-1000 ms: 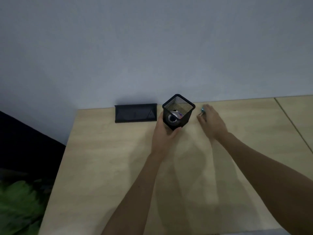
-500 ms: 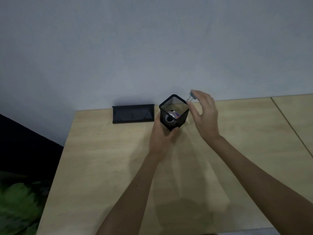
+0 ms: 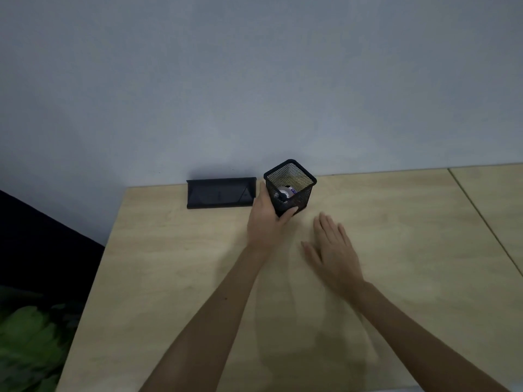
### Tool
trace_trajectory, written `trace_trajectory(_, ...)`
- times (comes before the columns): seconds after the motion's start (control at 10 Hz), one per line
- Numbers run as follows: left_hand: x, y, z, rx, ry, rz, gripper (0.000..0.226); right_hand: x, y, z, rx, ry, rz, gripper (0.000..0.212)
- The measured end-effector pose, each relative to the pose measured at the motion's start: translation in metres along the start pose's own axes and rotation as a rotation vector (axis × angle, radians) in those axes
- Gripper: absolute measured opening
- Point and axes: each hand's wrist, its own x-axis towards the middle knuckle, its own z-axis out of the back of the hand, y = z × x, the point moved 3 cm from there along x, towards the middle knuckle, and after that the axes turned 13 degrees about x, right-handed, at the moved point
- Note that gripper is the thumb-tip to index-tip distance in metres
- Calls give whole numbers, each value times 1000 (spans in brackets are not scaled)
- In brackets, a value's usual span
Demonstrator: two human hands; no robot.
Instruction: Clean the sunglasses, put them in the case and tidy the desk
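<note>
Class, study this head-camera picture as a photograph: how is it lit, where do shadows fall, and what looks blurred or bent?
Head view: dim, bluish light; the wall darkens toward the corners. Soft arm shadows fall on the desk. The right hand looks slightly smeared; the left hand on the mesh holder is sharper. The black case shows little detail. The desk's edges splay, suggesting wide-angle distortion.

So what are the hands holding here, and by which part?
The left hand grips the black mesh pen holder around its lower side walls, near the base. The right hand is open, fingers spread, holding nothing.
</note>
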Motion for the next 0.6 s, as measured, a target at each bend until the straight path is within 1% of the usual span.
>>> trace_trajectory(0.1,9,1,3,20,43,-47,65,2,-1,-2,-40,11,16,67)
trace_trajectory(0.2,19,1,6,125,43,-72,56,2,-2,-3,-46,14,14,66)
trace_trajectory(0.3,30,-3,8,162,57,-85,45,3,-3,-4,-59,3,27,66)
trace_trajectory(0.4,38,-9,14,186,81,-55,38,4,-3,-5,-64,20,15,65)
trace_trajectory(0.5,36,-14,16,237,73,-54,37,6,-5,-6,-83,54,-7,67)
trace_trajectory(0.6,25,-16,17,329,69,-41,33,10,-5,-6,-117,131,-19,69)
